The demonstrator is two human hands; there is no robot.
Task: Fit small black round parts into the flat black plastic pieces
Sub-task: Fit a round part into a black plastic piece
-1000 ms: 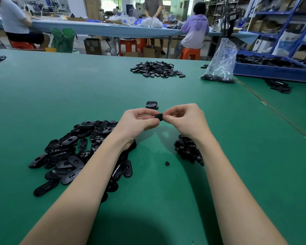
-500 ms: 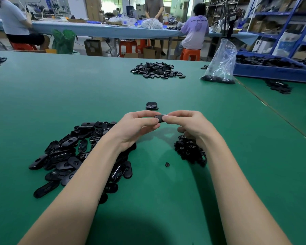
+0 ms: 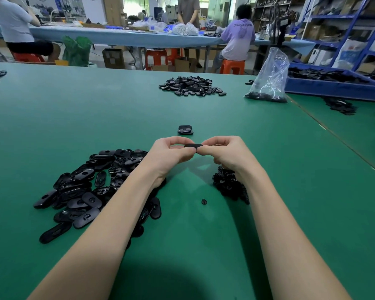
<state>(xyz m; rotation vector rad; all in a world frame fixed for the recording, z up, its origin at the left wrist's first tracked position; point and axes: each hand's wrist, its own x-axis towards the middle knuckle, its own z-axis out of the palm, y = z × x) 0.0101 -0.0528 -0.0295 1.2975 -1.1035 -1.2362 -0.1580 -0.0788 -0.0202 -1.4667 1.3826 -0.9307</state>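
My left hand (image 3: 171,153) and my right hand (image 3: 225,152) meet above the green table (image 3: 268,213), both pinching one flat black plastic piece (image 3: 193,145) edge-on between thumbs and fingers. Whether a round part sits in it is hidden by my fingers. A heap of flat black oval pieces (image 3: 91,187) lies under my left forearm. A small pile of black round parts (image 3: 227,185) lies under my right wrist, with a single round part (image 3: 204,201) loose in front of it. Two stacked flat pieces (image 3: 185,129) rest just beyond my hands.
A further heap of black pieces (image 3: 191,86) lies at the table's middle back. A clear plastic bag (image 3: 268,79) of parts stands at the back right, next to a blue tray (image 3: 333,89). People sit and stand at a blue table (image 3: 126,37) behind.
My hands have dropped slightly toward the table, staying joined on the piece, which now lies flatter between the fingertips. The piles have not moved.
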